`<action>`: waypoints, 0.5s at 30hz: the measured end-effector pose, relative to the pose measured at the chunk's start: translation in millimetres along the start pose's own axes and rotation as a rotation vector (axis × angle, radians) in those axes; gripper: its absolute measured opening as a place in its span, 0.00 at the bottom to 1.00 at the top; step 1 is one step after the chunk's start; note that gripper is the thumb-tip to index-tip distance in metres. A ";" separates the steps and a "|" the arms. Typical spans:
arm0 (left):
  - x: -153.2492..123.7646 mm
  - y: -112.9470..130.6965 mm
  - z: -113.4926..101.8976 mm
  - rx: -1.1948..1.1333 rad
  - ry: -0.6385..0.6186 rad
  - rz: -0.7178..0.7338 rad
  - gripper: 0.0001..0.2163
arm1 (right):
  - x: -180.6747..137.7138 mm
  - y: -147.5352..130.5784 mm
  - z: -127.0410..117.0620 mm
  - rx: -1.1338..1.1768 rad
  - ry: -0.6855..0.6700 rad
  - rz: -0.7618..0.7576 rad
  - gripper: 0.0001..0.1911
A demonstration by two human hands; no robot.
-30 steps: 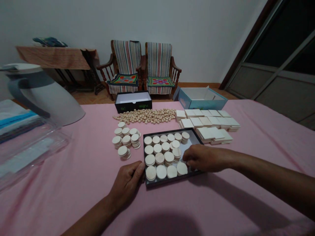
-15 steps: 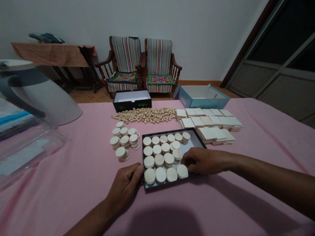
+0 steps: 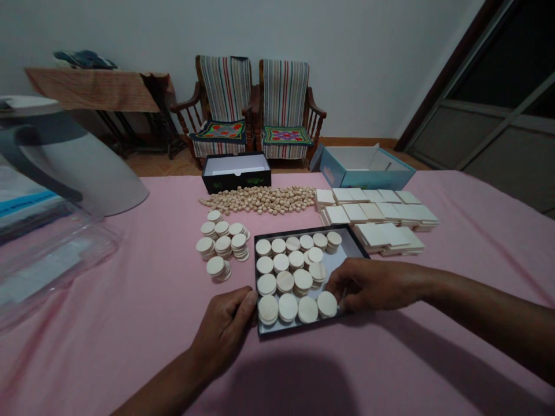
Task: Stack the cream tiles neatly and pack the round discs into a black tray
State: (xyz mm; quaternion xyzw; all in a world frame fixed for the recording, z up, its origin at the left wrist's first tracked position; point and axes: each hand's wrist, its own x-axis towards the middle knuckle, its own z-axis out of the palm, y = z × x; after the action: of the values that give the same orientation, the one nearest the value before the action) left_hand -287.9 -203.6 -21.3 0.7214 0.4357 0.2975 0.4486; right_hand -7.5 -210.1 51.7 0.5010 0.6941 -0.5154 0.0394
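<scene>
A shallow black-rimmed box lid (image 3: 302,330) with a white inside lies on the pink cloth. Round wooden discs (image 3: 285,282) stand in it in stacked rows, filling its left and middle. My left hand (image 3: 228,320) grips the lid's left edge, thumb on top of the rim. Inside the right part of the lid, my right hand (image 3: 368,284) is closed beside the near stacks. A thin pale edge, apparently of a wooden disc, shows between its thumb and fingers; the fingertips are partly hidden. More stacked discs (image 3: 223,245) stand on the cloth left of the lid.
Behind the lid lies a heap of small wooden pieces (image 3: 260,199). A black box (image 3: 236,182) and a light-blue box (image 3: 368,176) stand beyond. Stacks of square wooden tiles (image 3: 377,214) sit at right. A large jug (image 3: 87,162) and clear plastic packaging (image 3: 56,266) occupy the left.
My right hand has shifted slightly and its thumb and fingers have parted a little, showing a pale edge between them. My left hand keeps its hold. The whole view has shifted slightly.
</scene>
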 end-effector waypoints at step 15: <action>0.3 1.5 -0.9 0.011 -0.021 0.033 0.20 | -8.7 -16.8 -11.1 -0.246 0.297 0.113 0.11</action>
State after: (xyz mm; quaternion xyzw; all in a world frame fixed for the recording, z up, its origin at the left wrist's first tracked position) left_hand -288.0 -203.3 -19.6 0.7338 0.4207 0.2950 0.4444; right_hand -10.4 -206.9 73.2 0.6012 0.7208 -0.3439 0.0265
